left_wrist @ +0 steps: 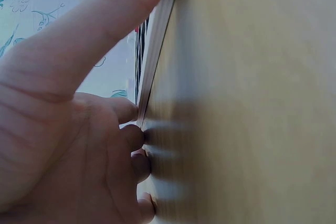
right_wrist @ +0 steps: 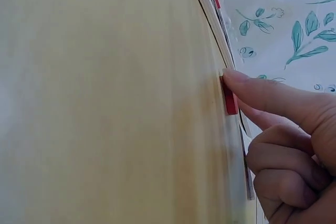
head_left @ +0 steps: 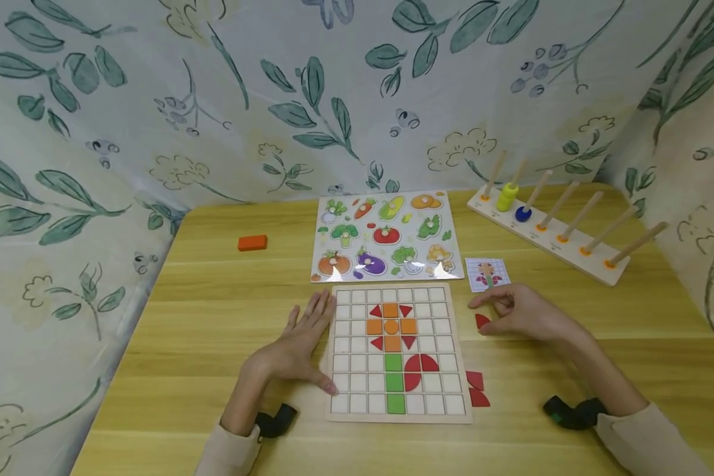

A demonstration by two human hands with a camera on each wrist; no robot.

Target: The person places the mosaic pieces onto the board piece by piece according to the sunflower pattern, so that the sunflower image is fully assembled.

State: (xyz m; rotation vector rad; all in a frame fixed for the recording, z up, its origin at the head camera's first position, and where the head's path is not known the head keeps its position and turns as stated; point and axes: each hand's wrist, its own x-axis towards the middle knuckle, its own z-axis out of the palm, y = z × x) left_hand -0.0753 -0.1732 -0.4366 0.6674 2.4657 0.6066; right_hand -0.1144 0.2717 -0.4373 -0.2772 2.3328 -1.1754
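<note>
The red piece lies flat on the bench, just to the right of the grid board. The right hand is over it. In the right wrist view one straight finger of that hand presses on the red piece, and the other fingers are curled in and hold nothing. The piece is under the fingertip, not pinched.

The left hand lies flat on the bench with its fingers straight and released. It touches the left edge of the grid board.

On the board, orange, red and green pieces make a flower. Two more red pieces lie on the bench near the board's right near corner. A small picture card lies just far of the right hand. A vegetable puzzle lies far of the board. A peg rack stands at the far right, and an orange block lies at the far left.
</note>
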